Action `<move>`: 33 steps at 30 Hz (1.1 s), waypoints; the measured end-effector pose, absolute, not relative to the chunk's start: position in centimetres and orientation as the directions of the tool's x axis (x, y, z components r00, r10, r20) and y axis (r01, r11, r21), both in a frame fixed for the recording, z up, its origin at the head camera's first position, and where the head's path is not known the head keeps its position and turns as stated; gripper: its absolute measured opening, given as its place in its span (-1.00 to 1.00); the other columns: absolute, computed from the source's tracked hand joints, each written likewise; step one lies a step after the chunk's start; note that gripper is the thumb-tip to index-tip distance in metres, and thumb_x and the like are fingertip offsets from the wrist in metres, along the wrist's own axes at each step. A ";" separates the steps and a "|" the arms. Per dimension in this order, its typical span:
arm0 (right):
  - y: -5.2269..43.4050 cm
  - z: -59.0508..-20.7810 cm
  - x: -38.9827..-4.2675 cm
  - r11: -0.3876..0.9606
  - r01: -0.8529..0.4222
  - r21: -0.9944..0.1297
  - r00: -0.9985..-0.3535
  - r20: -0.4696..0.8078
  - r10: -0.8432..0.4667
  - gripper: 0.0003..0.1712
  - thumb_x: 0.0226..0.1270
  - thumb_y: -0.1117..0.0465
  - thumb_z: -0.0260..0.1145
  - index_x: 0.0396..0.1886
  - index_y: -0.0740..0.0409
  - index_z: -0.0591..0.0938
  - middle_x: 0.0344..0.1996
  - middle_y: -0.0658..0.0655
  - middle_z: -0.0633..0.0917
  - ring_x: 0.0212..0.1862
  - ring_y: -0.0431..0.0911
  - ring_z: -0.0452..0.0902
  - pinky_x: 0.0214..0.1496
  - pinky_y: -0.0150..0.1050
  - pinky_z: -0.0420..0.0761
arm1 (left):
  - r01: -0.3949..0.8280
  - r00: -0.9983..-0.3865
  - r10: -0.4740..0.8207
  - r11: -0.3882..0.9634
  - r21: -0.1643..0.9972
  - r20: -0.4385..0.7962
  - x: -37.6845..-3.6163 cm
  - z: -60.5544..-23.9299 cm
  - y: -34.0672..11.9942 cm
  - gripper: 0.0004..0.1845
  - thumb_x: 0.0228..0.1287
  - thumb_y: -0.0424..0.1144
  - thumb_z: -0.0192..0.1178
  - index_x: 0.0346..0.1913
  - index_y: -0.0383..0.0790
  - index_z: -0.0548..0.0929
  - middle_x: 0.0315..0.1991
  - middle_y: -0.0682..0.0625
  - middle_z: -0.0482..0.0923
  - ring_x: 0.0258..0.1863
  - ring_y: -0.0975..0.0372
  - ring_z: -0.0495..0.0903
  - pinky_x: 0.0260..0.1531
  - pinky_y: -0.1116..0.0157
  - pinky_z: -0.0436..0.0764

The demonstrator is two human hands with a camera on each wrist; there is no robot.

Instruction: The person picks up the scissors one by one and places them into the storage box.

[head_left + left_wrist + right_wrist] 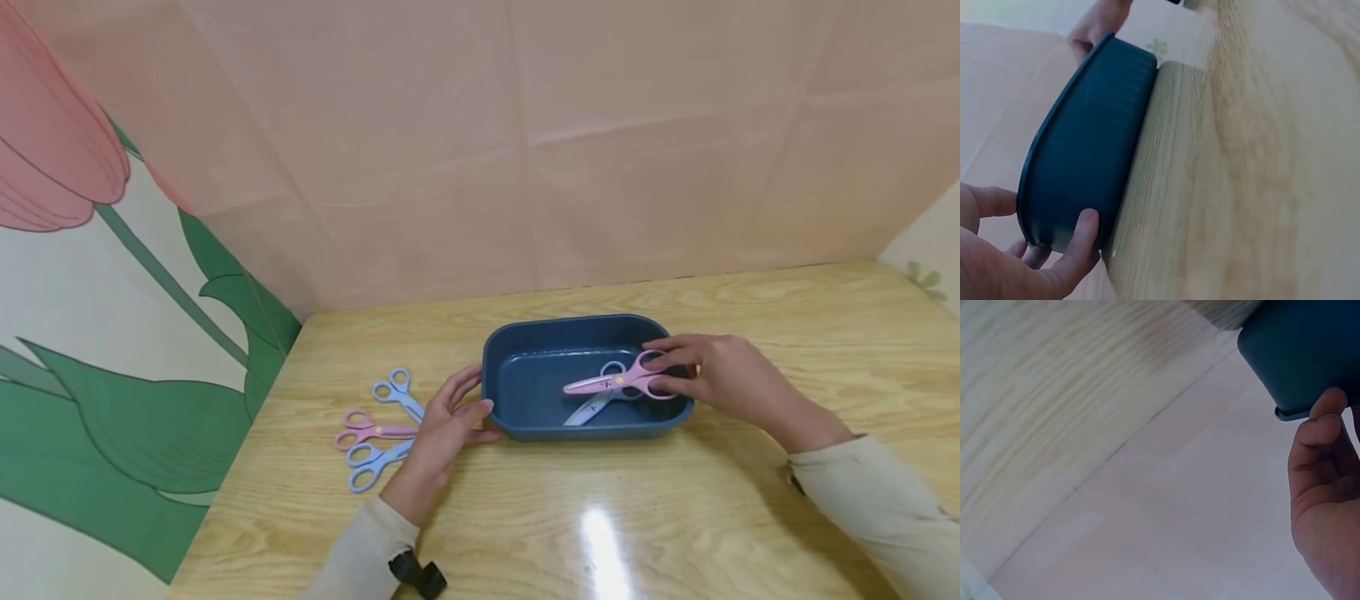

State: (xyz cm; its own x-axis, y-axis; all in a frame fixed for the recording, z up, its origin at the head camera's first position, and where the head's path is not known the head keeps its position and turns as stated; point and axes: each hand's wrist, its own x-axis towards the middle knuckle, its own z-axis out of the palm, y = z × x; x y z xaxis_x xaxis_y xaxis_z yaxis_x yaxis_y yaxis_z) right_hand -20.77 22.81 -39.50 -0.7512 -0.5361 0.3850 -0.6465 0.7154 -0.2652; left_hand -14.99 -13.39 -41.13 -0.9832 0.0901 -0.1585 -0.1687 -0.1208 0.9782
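A dark blue rectangular bin [525,392] stands on the table between both hands. The right hand [727,371] reaches over its right end and holds pink scissors [607,383] by the finger loops, blades pointing left. Beneath them, inside the bin, a light blue pair of scissors [588,410] shows partly. Fingers spread, the left hand [442,425] rests against the bin's left end; in the left wrist view its fingertips [1087,219] touch the outer wall and rim. The right wrist view shows the right hand's fingers at the bin's end; the scissors are hidden there.
Left of the bin lie pink scissors [363,431] between two light blue pairs, an upper one [397,390] and a lower one [371,458], their blades partly hidden by the left hand. The wooden table [525,517] ends at a pinkish backdrop [525,167] behind.
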 end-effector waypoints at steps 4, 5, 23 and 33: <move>22.9 -39.6 -20.9 0.705 -0.653 -0.274 -0.748 0.375 -0.547 -0.70 0.03 0.09 0.59 -0.17 -0.08 0.82 0.00 0.09 0.77 -0.58 -0.55 0.38 -0.59 -0.50 0.35 | -0.167 -0.984 0.089 -0.125 0.978 -0.157 -14.9 -41.1 -13.4 -0.37 0.35 -0.46 0.18 0.45 -0.10 0.35 0.49 -0.10 0.27 0.13 0.02 0.60 -0.16 0.04 0.78; 22.9 -39.6 -20.9 0.702 -0.658 -0.274 -0.745 0.373 -0.553 -0.70 0.03 0.09 0.59 -0.17 -0.08 0.82 0.00 0.09 0.77 -0.57 -0.53 0.40 -0.59 -0.50 0.35 | -0.167 -0.984 0.089 -0.125 0.978 -0.157 -14.9 -41.1 -13.4 -0.37 0.35 -0.45 0.19 0.45 -0.10 0.35 0.49 -0.09 0.27 0.14 0.02 0.60 -0.15 0.03 0.78; 23.4 -39.0 -20.5 0.803 -0.523 -0.287 -0.824 0.412 -0.389 -0.57 0.43 0.06 0.29 0.26 -0.05 0.59 0.10 0.16 0.68 -0.29 -0.09 0.63 -0.37 -0.11 0.62 | -0.173 -0.983 0.086 -0.128 0.977 -0.162 -14.8 -41.0 -13.3 -0.39 0.36 -0.43 0.19 0.45 -0.10 0.36 0.49 -0.08 0.26 0.09 -0.07 0.63 -0.14 -0.01 0.76; 23.4 -39.9 -20.6 0.781 -0.399 -0.481 -0.917 0.219 -0.334 -0.41 0.65 0.02 -0.10 0.53 0.15 0.20 0.39 0.38 0.40 0.26 0.36 0.43 0.25 0.42 0.41 | -0.168 -0.984 0.084 -0.132 0.977 -0.158 -14.8 -41.2 -13.3 -0.39 0.37 -0.44 0.17 0.45 -0.11 0.35 0.49 -0.10 0.26 0.11 -0.08 0.61 -0.16 -0.02 0.77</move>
